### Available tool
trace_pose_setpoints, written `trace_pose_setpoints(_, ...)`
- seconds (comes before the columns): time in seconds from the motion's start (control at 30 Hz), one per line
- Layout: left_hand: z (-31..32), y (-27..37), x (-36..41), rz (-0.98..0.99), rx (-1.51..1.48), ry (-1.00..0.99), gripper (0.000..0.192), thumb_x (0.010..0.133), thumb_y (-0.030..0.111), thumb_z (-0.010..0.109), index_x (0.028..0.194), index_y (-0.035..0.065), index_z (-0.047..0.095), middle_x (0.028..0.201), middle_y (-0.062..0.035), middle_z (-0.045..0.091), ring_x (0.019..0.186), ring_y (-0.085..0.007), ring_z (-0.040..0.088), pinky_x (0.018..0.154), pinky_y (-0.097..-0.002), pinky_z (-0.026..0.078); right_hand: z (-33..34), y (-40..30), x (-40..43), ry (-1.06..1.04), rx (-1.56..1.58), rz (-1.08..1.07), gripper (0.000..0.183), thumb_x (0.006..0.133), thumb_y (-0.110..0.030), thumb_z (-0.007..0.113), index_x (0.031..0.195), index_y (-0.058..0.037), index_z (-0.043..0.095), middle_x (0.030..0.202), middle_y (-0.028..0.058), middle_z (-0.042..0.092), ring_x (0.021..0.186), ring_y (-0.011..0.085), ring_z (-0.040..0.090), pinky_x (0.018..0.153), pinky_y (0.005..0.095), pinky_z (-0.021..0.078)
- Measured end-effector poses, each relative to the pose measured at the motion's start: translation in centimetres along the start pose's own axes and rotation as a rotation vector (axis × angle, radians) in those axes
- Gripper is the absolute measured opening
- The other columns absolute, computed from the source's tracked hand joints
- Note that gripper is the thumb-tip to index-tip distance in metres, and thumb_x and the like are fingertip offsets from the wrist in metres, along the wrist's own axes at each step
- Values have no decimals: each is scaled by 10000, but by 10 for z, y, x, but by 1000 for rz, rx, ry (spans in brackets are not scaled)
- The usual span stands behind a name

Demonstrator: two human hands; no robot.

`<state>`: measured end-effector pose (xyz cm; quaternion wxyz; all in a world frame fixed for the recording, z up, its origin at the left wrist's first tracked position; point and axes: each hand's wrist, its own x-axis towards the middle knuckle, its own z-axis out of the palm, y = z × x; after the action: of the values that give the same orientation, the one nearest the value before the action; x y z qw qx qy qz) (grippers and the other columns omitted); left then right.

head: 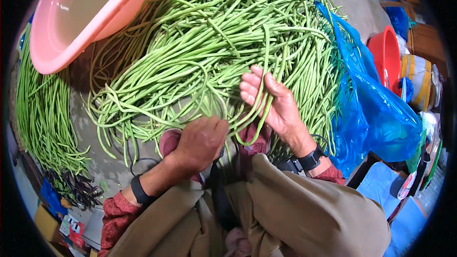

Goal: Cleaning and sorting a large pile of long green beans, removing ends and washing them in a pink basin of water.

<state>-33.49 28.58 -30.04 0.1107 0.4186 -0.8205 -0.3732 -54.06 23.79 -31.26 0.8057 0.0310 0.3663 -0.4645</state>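
Note:
A large heap of green yardlong beans (200,46) spreads over the floor in front of me. My right hand (275,103) is turned palm up at the heap's near side. A few long beans (262,105) run between its thumb and loosely curled fingers, their lower ends curving down over the palm side. My left hand (203,142) is a curled fist with its back towards me, just above my shoe. A motion-blurred bean (223,103) arcs up from its fingers; the fingertips themselves are hidden.
A pink plastic basin (53,57) of cloudy water stands upper left. More beans (44,114) lie beneath it, beside dark purple pods (80,189). Right of the heap are a blue plastic bag (378,121), a red basin (383,60) and a taped roll (421,82).

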Motion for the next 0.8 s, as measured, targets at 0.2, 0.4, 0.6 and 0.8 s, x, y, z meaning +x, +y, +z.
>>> trace_pose_setpoints(0.2,-7,-5,-4,-29,-68,17,218,776,93,597,975,40,523,803,-141,539,742,-333,544,642,-405,435,-19,-25,7,-133,62,-125,340,909,-198,490,1177,10,463,970,119,593,857,231,618,790,383,537)
trace_pose_setpoints(0.4,-16,-26,-21,-46,111,235,247,785,86,547,1029,43,540,812,-138,549,737,-313,534,628,-380,428,-23,-54,-1,-52,166,-275,256,927,-184,455,1111,-7,469,694,19,423,593,127,405,613,293,383)
trace_pose_setpoints(0.6,-32,-7,-39,42,-332,-248,87,767,109,556,756,37,509,652,-125,482,693,-324,530,582,-406,400,-46,-61,1,-39,191,-281,244,943,-198,424,1087,-3,455,662,12,391,559,117,379,559,280,353)
trace_pose_setpoints(0.8,-22,-24,-45,-64,-334,-96,78,767,99,559,827,52,577,717,-130,560,694,-337,541,604,-428,418,-55,-72,-2,29,212,-322,225,943,-188,417,1047,3,473,652,10,392,550,120,352,542,268,335)
